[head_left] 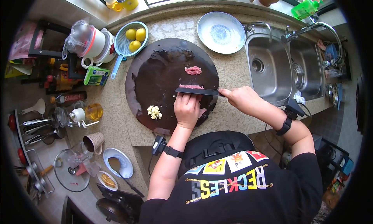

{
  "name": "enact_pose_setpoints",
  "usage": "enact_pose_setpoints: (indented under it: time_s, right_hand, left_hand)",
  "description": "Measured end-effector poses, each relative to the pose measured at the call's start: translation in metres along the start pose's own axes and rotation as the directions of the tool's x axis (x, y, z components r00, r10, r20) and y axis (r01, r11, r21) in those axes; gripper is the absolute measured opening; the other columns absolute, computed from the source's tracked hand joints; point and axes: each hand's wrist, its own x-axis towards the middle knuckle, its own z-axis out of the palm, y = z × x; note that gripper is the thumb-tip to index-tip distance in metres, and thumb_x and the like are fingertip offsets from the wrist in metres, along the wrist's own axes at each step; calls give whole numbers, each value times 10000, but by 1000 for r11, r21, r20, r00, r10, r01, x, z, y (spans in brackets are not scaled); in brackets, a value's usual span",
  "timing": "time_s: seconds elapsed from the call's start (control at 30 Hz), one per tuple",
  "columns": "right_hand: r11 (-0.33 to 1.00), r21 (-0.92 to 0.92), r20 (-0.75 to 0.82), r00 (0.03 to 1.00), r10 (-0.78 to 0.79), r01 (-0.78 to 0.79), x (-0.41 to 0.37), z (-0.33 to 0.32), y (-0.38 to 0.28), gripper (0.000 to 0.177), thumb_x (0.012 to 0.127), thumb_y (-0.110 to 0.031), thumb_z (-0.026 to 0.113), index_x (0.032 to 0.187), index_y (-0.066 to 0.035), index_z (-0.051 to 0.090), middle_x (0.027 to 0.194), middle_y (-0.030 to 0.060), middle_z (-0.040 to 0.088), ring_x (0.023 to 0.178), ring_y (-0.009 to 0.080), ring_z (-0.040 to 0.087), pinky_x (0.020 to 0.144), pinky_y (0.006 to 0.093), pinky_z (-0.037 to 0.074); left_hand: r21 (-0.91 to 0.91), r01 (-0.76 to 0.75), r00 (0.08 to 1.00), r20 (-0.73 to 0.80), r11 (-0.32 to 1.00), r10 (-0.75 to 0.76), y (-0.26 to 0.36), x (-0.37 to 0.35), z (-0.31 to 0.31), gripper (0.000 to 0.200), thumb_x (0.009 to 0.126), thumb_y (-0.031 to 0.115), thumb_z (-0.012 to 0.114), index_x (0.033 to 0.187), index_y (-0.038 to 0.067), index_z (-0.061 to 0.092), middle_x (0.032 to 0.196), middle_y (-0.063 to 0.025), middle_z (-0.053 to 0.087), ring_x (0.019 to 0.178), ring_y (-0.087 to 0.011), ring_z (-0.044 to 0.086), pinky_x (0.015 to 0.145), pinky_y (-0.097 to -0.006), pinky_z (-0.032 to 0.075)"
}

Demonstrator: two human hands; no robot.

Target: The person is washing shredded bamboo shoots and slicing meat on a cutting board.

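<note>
My right hand (235,96) is wrapped around the handle of a black-bladed kitchen knife (199,91), whose blade lies across the round dark cutting board (151,76). My left hand (186,109) presses a piece of raw meat (201,112) to the board, its fingertips close against the blade and partly hiding the meat. Just beyond the blade is a strip of cut meat (191,86). Farther back sits a small heap of sliced meat (193,70). Chopped pale pieces, perhaps garlic (154,112), are piled left of my left hand.
Behind the board are a blue strainer (121,41) with yellow fruit (135,46) and a white-blue plate (221,32). A double steel sink (268,86) is at the right. An oil jug (93,112), a mug (93,141) and a bowl with a spatula (126,165) stand left.
</note>
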Motion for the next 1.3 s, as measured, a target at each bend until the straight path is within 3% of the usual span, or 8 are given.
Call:
enact_pose_setpoints:
  time_s: [0.33,0.4,0.67,0.87,0.93,1.07,1.2,1.3]
  right_hand:
    - [1000,13,120,993,18,-20,22,-4,-10,179,852,-118,541,1022,-78,502,662,152,620,645,350,644,536,461,486]
    - [996,69,13,998,-60,59,36,10,-12,221,830,-97,550,1043,-66,500,653,143,613,645,345,642,538,448,488]
    - [988,118,-60,994,-90,97,63,26,-22,249,832,-106,553,1068,-68,484,665,131,621,652,342,647,549,452,498]
    - [999,10,128,991,43,-44,27,9,-7,273,826,-107,564,1084,-73,480,674,141,620,637,346,636,546,461,485]
    - [998,65,23,1000,-11,10,38,19,-14,187,841,-87,526,1022,-65,486,679,143,635,678,352,657,578,459,511]
    - [996,72,20,999,-45,44,42,19,-14,199,834,-110,551,1016,-62,483,720,160,643,712,356,655,589,457,511]
    - [999,54,-19,1000,1,0,37,7,-1,187,839,-124,551,1001,-70,476,726,167,637,714,370,644,603,474,500]
    - [989,129,-166,982,88,-67,38,7,2,181,849,-127,544,1007,-81,469,717,176,623,717,384,633,612,487,492]
  left_hand:
    - [12,0,999,-45,1000,1,-1,4,-1,232,712,72,665,943,64,688,963,-85,630,909,-329,600,783,-409,500]
    - [6,10,999,-32,1000,-10,-1,3,1,219,721,75,667,939,62,686,966,-90,630,903,-331,600,779,-405,502]
    - [20,60,998,10,998,-60,-1,0,2,173,736,71,679,907,48,689,958,-94,641,841,-306,608,748,-392,497]
    - [21,37,999,-38,999,-36,-1,3,0,207,734,81,676,939,56,688,989,-85,643,903,-306,614,769,-384,506]
    - [19,23,1000,-21,1000,-23,2,6,0,226,730,90,677,953,63,688,1001,-79,641,918,-307,613,773,-382,512]
    - [48,47,999,-13,998,-46,0,-2,-1,190,748,71,657,934,56,688,999,-86,642,930,-297,612,807,-381,492]
    - [19,36,998,-50,999,-35,-2,-3,2,202,745,62,655,945,50,686,1007,-82,644,955,-287,607,840,-384,482]
    - [9,26,999,-46,1000,-26,-2,-2,2,224,735,51,656,956,38,685,1010,-85,640,966,-285,604,853,-386,480]
